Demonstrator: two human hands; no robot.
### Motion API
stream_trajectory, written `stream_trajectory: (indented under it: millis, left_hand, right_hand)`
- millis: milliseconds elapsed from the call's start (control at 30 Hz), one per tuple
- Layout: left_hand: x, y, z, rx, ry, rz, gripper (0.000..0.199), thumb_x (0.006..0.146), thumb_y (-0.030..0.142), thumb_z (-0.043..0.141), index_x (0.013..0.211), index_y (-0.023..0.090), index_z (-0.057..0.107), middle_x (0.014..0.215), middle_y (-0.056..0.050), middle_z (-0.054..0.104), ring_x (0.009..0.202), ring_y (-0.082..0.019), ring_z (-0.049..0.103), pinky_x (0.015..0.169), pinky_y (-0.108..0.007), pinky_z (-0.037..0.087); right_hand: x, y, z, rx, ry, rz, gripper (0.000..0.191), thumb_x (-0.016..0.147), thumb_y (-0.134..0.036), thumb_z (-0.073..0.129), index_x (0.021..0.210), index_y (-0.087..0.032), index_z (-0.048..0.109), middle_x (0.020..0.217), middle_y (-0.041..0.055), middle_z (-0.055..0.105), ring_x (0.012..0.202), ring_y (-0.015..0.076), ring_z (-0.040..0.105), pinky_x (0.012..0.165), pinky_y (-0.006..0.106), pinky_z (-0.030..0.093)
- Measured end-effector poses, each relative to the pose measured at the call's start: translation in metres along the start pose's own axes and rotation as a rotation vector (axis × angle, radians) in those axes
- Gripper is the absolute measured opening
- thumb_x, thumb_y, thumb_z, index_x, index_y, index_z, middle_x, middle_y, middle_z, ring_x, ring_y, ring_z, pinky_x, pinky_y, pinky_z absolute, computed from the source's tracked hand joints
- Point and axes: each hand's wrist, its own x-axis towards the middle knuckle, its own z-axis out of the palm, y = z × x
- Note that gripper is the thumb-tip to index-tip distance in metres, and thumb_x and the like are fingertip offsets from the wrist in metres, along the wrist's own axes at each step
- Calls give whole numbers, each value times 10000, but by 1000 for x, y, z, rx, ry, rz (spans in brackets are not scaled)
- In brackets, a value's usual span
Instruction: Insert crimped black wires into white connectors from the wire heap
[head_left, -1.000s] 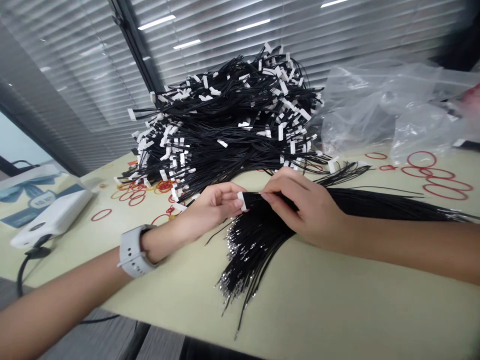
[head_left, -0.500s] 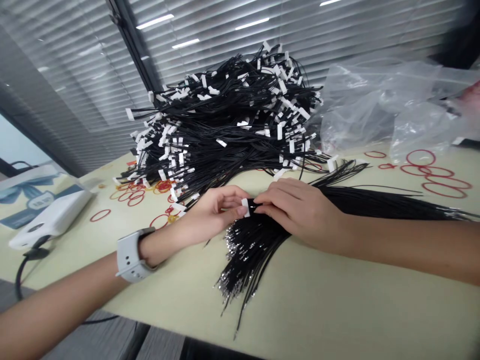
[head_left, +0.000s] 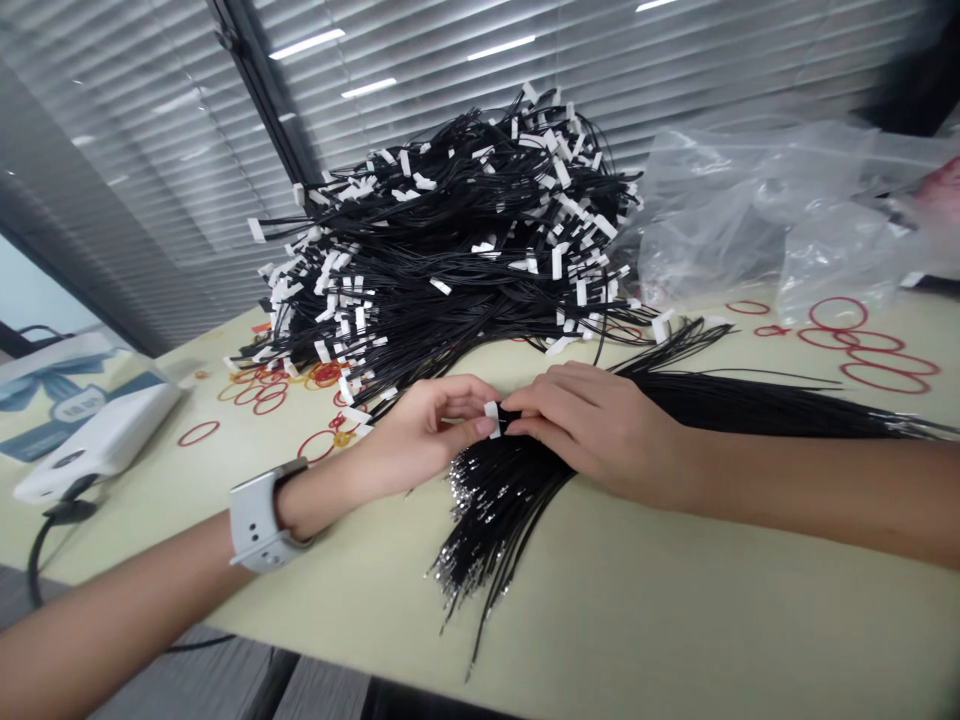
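Note:
Between the thumb and fingers of my left hand (head_left: pixel 431 425) is a small white connector (head_left: pixel 492 419), held over the table. Close on its right, my right hand (head_left: pixel 592 420) pinches a black wire that runs to the connector; the fingertips hide just where it enters. Under both hands lies a thick bundle of loose black wires (head_left: pixel 517 480), whose bare metal terminals (head_left: pixel 469 490) fan out toward the table's front. More of the black wires (head_left: pixel 765 400) stretch away to the right behind my right forearm.
A tall heap of black cables with white connectors (head_left: pixel 457 230) stands behind my hands. Red rubber bands (head_left: pixel 889 345) lie right and left. Clear plastic bags (head_left: pixel 712 220) sit at the back right. A white device (head_left: pixel 97 440) with a black cable is at the left.
Hardly anything differs. Both hands stay together at the white connector, and the whole view has shifted very slightly.

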Motion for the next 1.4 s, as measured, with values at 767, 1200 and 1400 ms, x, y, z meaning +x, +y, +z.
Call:
stream_trajectory:
  millis: [767,1200,1400]
  left_hand:
    - [-1,13,-4,-85,132,134,65,763,177,587,819,142,590,718,3,605,678,-86,562,657,-198,466]
    - [31,35,25,630,-98,116,765,687,669,466,1285,200,373,1351,-122,358,1184,-316,383,926,-431,377]
    - [59,32,57,837,-275,321,873,740,657,365,1365,67,208,1420,-165,225,1291,-290,229,1053,-390,224]
  right_hand:
    - [15,5,-14,-209,-22,34,330,771,-247,517,1056,-83,504,980,130,528,895,210,477,756,338,393]
    - [54,31,-62,311,-84,682,458,771,-533,473,530,-162,352,509,-39,274,461,45,256,440,216,192]
    - [59,35,-82,285,50,724,499,766,-596,441,530,-170,334,497,-40,265,430,36,245,411,211,176]
